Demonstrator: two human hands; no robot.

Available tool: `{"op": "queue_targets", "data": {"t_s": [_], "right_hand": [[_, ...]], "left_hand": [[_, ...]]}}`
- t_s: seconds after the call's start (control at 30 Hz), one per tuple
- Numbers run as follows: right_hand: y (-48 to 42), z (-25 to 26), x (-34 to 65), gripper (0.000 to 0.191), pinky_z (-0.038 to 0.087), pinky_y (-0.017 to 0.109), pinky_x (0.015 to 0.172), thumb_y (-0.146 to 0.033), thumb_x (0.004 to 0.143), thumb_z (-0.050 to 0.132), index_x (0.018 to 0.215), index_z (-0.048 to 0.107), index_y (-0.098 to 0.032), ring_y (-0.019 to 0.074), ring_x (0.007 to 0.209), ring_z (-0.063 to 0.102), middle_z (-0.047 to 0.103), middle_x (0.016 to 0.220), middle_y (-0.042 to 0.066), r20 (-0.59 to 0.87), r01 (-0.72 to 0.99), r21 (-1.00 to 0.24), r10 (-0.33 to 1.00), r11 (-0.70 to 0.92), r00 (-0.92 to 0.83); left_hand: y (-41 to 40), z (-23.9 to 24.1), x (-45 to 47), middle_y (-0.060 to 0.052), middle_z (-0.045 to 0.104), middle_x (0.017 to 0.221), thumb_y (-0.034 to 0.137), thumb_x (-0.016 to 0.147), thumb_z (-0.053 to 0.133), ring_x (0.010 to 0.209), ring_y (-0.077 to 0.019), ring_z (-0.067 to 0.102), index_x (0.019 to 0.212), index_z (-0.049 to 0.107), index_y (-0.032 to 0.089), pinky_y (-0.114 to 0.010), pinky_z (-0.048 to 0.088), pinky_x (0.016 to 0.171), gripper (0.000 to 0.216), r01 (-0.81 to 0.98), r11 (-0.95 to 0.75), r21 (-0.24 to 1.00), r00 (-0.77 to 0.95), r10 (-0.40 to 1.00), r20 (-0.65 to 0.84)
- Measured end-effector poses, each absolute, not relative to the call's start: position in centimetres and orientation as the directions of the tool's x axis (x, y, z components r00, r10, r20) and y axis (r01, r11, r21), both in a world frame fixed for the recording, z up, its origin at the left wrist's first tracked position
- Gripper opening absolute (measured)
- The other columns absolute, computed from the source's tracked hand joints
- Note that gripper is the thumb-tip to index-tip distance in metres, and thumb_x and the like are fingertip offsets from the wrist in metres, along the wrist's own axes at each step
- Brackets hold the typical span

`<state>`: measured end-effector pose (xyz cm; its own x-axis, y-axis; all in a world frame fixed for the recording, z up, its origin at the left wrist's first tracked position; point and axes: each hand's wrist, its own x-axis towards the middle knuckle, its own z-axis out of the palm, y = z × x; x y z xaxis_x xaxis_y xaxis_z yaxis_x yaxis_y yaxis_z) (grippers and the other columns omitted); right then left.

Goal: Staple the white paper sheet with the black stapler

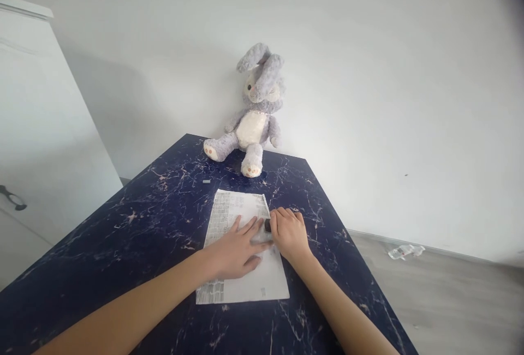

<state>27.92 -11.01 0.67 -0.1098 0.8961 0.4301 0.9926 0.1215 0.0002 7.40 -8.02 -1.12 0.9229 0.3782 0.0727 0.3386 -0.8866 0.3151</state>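
A white sheet of paper (239, 281) with printed grey blocks along its left and top lies on the dark blue marbled table (135, 235). My left hand (237, 248) rests flat on the sheet, fingers stretched out towards the right. My right hand (289, 232) is curled at the sheet's right edge, fingers closed round a small dark object (267, 226) that shows just between the two hands. I cannot make out what that object is.
A grey and white plush rabbit (254, 112) sits against the wall at the table's far edge. A small grey piece (207, 181) lies on the table near it. A white cabinet (36, 126) stands at left. A clear plastic bottle (403, 250) lies on the floor at right.
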Motion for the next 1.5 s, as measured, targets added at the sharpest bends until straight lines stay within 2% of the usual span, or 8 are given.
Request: {"op": "queue_targets", "data": {"t_s": [0.47,0.7,0.87,1.07,1.23,1.3,1.37,1.5], "right_hand": [[-11.1,0.2,26.7,0.033,0.034,0.038,0.072,-0.026,0.104,0.036,0.086,0.063,-0.017,0.0280,0.085,0.053,0.063,0.087,0.014,0.406,0.983,0.174,0.905,0.060,-0.127],[-11.3,2.0,29.7,0.037,0.037,0.028,0.066,-0.031,0.109,0.028,0.096,0.061,-0.022,0.0181,0.081,0.061,0.066,0.089,0.004,0.314,0.971,-0.119,0.936,0.207,-0.161],[-12.0,3.6,32.8,0.029,0.045,0.029,0.076,-0.038,0.099,0.056,0.125,0.056,-0.026,0.0221,0.097,0.065,0.069,0.110,0.006,0.180,0.883,-0.187,0.899,0.431,-0.400],[-11.7,2.5,35.4,0.034,0.049,0.034,0.082,-0.026,0.095,0.056,0.128,0.058,-0.026,0.0252,0.100,0.067,0.071,0.113,0.008,0.215,0.910,-0.159,0.913,0.384,-0.347],[-10.9,0.8,35.5,0.036,0.052,0.039,0.080,-0.035,0.097,0.053,0.132,0.055,-0.025,0.0300,0.101,0.069,0.069,0.121,0.011,0.471,0.954,-0.262,0.882,0.145,-0.005],[-10.8,0.4,34.4,0.039,0.053,0.041,0.082,-0.040,0.098,0.053,0.134,0.054,-0.025,0.0323,0.105,0.068,0.068,0.123,0.013,0.534,0.922,-0.370,0.838,0.114,0.111],[-10.9,0.4,32.5,0.038,0.052,0.041,0.084,-0.042,0.097,0.056,0.131,0.054,-0.024,0.0325,0.104,0.067,0.069,0.119,0.013,0.537,0.873,-0.462,0.833,0.156,0.135],[-11.9,0.9,27.4,0.021,0.052,0.035,0.075,-0.032,0.091,0.062,0.111,0.059,-0.024,0.0260,0.086,0.067,0.071,0.099,0.007,0.384,0.764,-0.579,0.922,0.286,-0.055]], "left_hand": [[-8.0,-0.5,7.4,-0.003,0.005,0.169,0.046,0.105,0.038,0.155,-0.0371,0.005,0.156,0.033,0.042,-0.070,0.004,0.119,0.052,0.348,-0.870,0.349,0.919,0.390,0.058],[-8.1,-0.2,7.2,-0.001,0.002,0.170,0.049,0.105,0.032,0.155,-0.0367,0.005,0.158,0.028,0.043,-0.067,0.007,0.121,0.053,0.356,-0.877,0.323,0.919,0.392,0.050],[-8.0,-0.6,7.1,-0.001,0.002,0.170,0.049,0.105,0.033,0.155,-0.0364,0.006,0.159,0.023,0.044,-0.066,0.008,0.121,0.055,0.345,-0.884,0.317,0.921,0.384,0.068],[-7.9,-0.6,6.9,0.000,0.006,0.170,0.049,0.105,0.032,0.156,-0.0356,0.008,0.158,0.025,0.045,-0.065,0.009,0.121,0.053,0.340,-0.882,0.327,0.919,0.385,0.082],[-8.1,-0.4,7.0,-0.004,0.019,0.169,0.054,0.103,0.034,0.155,-0.0356,0.015,0.155,0.037,0.040,-0.064,0.013,0.120,0.054,0.330,-0.890,0.315,0.919,0.379,0.106],[-8.0,0.0,7.0,-0.007,0.043,0.158,0.053,0.103,0.034,0.146,-0.0331,0.036,0.142,0.057,0.033,-0.058,0.024,0.118,0.048,0.333,-0.886,0.322,0.882,0.413,0.226],[-7.4,0.4,6.5,-0.011,0.070,0.122,0.044,0.106,0.030,0.118,-0.0260,0.061,0.110,0.073,0.023,-0.046,0.040,0.106,0.048,0.403,-0.845,0.351,0.750,0.525,0.402],[-5.0,0.4,4.4,-0.005,0.057,0.061,0.035,0.106,0.028,0.063,-0.0166,0.054,0.060,0.055,0.019,-0.032,0.041,0.067,0.055,0.587,-0.677,0.444,0.333,0.702,0.630]]}}
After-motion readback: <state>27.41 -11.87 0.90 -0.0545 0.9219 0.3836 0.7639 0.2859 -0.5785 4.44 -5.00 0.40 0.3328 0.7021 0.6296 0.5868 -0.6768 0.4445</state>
